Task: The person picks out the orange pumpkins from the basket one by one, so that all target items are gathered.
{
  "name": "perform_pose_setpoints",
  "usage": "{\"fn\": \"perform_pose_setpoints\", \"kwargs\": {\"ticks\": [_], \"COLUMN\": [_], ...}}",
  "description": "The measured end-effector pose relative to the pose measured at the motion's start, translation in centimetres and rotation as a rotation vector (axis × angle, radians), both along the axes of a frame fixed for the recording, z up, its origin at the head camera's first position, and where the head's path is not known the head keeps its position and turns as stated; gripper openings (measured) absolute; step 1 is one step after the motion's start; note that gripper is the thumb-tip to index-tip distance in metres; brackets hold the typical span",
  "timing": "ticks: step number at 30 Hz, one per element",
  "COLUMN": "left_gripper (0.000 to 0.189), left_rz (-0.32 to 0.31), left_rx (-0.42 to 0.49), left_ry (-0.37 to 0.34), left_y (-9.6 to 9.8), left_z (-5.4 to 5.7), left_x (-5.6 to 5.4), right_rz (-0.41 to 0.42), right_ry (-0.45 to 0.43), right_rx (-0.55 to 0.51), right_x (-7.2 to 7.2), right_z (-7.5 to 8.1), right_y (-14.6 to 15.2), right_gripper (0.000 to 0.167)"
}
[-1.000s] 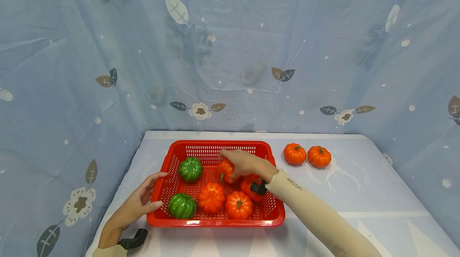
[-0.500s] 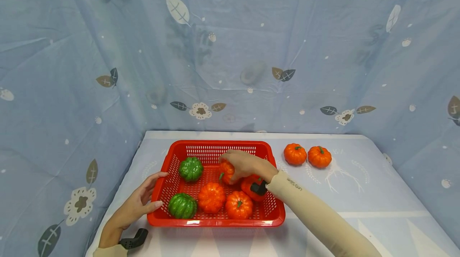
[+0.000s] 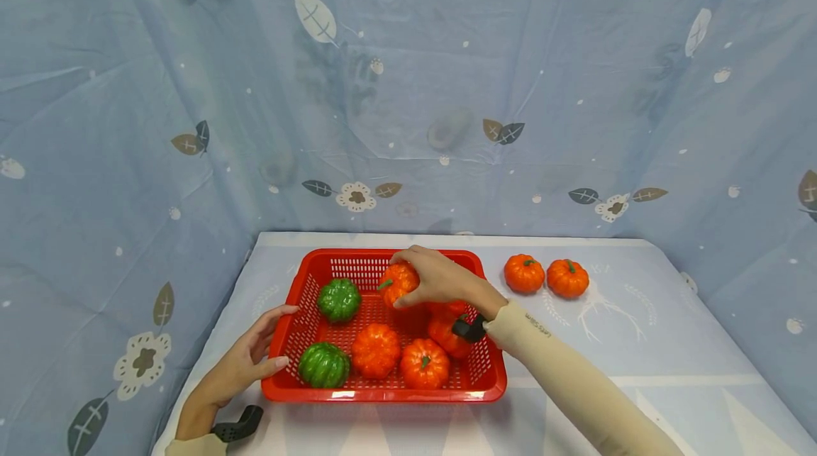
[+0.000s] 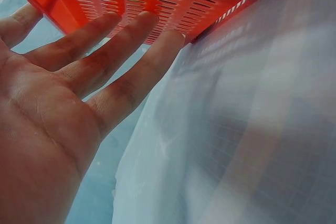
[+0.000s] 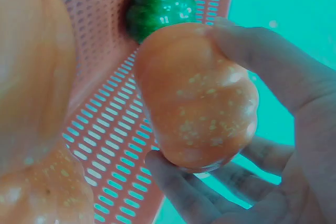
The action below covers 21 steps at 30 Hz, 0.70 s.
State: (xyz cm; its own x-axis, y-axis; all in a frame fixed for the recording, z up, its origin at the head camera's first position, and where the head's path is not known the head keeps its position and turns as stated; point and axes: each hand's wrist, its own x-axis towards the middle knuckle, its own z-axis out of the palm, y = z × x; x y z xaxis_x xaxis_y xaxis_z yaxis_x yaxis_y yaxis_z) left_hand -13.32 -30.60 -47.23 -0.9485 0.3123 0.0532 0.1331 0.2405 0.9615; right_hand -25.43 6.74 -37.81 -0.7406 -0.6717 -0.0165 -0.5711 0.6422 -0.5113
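My right hand [image 3: 440, 277] grips a small orange pumpkin [image 3: 397, 281] with a green stem, raised in the back middle of the red plastic basket [image 3: 383, 396]. In the right wrist view, thumb and fingers curl round this speckled pumpkin [image 5: 197, 98]. Below my right wrist lie more orange pumpkins [image 3: 447, 334], partly hidden. At the basket's left side, my left hand [image 3: 239, 360] has its fingers extended to the slotted wall; the left wrist view shows the fingers [image 4: 126, 90] nearly straight there. Inside on the left sit two green pumpkins, one behind [image 3: 339, 300] and one in front [image 3: 323, 365].
Two orange pumpkins [image 3: 524, 274] [image 3: 567, 279] stand side by side on the table [image 3: 638, 349], right of the basket. Two more orange pumpkins [image 3: 376, 351] [image 3: 424, 364] lie at the basket's front. A blue patterned cloth [image 3: 408, 87] hangs behind and at the sides.
My right hand has lifted the orange pumpkin up from the basket's middle, slightly toward the back. The left hand and the basket have stayed in place.
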Motion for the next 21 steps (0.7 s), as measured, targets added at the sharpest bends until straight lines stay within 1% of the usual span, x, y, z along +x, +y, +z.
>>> {"fn": "perform_pose_setpoints", "kwargs": {"ticks": [5,11,18,21], "left_gripper": [0.072,0.071,0.072,0.072], "left_rz": [-0.003,-0.004,0.002,0.005], "left_rx": [0.006,0.008,-0.003,-0.002], "left_ry": [-0.008,-0.003,0.005,0.002], "left_y": [0.0,0.0,0.1,0.1], "left_z": [0.0,0.0,0.0,0.0], "left_x": [0.0,0.0,0.0,0.0], "right_rz": [0.011,0.015,-0.023,-0.026], "right_ry": [0.038,0.056,0.062,0.061], "right_rx": [-0.073,-0.071,-0.107,-0.129], "right_x": [0.3,0.6,0.7,0.8], "right_z": [0.5,0.9,1.1,1.1], "right_y": [0.6,1.6,3.0,3.8], "right_gripper": [0.068,0.066,0.065,0.065]}}
